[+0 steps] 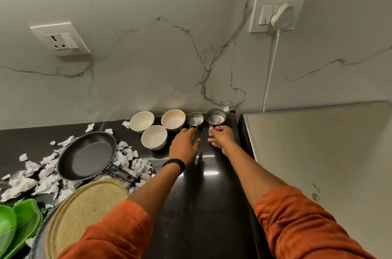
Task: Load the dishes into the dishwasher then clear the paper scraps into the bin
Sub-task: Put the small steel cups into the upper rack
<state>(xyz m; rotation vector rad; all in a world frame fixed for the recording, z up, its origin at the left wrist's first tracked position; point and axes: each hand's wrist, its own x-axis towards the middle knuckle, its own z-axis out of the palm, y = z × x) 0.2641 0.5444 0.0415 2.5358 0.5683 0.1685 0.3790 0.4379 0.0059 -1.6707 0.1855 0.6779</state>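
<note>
Two small steel cups with wire handles stand at the back of the black counter [203,184]. My left hand [184,145] pinches the handle of the smaller steel cup [195,120]. My right hand [222,136] curls its fingers round the handle of the larger steel cup [216,117]. Both cups rest on the counter. Three pale bowls [154,136] [141,121] [172,119] sit just left of them. Further left, a black frying pan [87,155] lies among crumpled paper scraps [31,180]. No dishwasher or bin is in view.
A round woven mat [84,212] lies at the near left, with green leaf-shaped plates [17,222] beside it. A steel-topped appliance [318,152] borders the counter on the right. The marble wall [148,57] behind carries two sockets; a white cord [270,72] hangs from the right one.
</note>
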